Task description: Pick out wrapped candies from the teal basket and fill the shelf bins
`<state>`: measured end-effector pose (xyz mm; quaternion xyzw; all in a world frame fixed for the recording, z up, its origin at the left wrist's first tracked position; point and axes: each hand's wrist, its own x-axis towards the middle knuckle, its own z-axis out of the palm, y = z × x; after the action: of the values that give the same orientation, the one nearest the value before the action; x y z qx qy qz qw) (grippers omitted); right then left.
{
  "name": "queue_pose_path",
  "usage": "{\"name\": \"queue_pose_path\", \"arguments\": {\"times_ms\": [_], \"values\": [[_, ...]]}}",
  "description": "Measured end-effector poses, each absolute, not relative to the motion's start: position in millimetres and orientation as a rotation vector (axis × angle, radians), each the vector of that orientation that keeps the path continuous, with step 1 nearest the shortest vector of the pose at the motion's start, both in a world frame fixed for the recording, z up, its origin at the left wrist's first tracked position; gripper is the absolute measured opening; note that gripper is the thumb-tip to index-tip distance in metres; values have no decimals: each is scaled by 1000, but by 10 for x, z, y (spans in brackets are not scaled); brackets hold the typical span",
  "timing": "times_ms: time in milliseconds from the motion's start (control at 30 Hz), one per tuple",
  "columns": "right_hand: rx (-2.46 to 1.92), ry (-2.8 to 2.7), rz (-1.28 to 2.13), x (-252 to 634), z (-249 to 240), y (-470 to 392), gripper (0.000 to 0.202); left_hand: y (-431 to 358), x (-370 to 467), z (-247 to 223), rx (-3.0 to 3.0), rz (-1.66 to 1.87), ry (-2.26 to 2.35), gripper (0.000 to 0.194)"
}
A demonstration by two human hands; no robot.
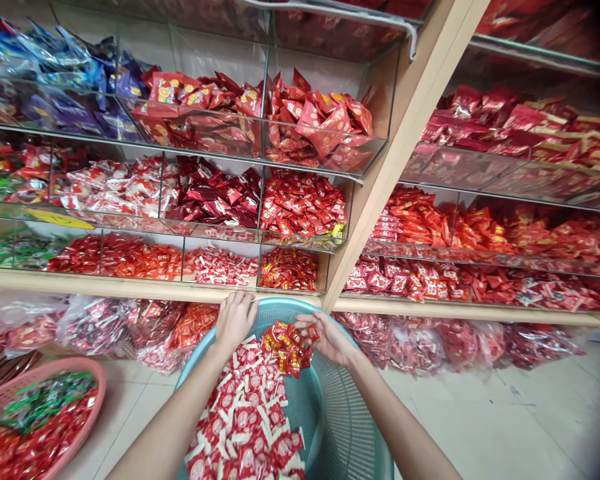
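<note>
A teal plastic basket [347, 400] stands in front of me at the foot of the shelves. My left hand [236, 321] is closed over its far rim. Inside, at the left, lies a heap of red-and-white wrapped candies [247, 420]. A smaller pile of red-and-yellow wrapped candies [287, 350] sits beyond them, near the far wall. My right hand [329, 339] is inside the basket at the right of this pile, with a small red candy packet [312, 333] at its curled fingertips.
Glass-fronted shelves [220, 230] hold many sorts of wrapped sweets, split by a slanting wooden post [405, 153]. Plastic bags of sweets [97, 327] are stored under the bottom shelf. A pink basket [97, 400] with green and red packets stands on the tiled floor at the left.
</note>
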<state>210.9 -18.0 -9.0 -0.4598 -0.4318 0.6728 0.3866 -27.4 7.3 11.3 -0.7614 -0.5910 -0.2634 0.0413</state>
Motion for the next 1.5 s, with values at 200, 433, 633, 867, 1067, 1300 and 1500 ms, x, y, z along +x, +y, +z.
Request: {"name": "queue_pose_path", "arguments": {"times_ms": [200, 433, 633, 867, 1067, 1300, 1500], "values": [[-1202, -1160, 1601, 2166, -175, -171, 29, 86, -275, 100, -2323, -796, -1794, 34], [-1239, -1413, 1337, 2124, -460, -138, 40, 83, -271, 103, -2327, -753, -1779, 34], [-1451, -1456, 1198, 2137, -268, -183, 34, 77, -273, 114, -2341, -763, -1796, 35], [-1387, -1570, 1104, 2143, -310, -159, 22, 80, -267, 110, -2341, -759, -1810, 36], [-1215, -1431, 1428, 2155, -265, -211, 50, 79, -273, 107, -2339, -763, -1806, 36], [-1270, -1463, 1422, 2233, -197, -219, 34, 82, -276, 106, -2348, -764, -1826, 36], [-1347, -1728, 1322, 2282, -213, -218, 30, 80, -277, 103, -2334, -750, -1821, 35]]}}
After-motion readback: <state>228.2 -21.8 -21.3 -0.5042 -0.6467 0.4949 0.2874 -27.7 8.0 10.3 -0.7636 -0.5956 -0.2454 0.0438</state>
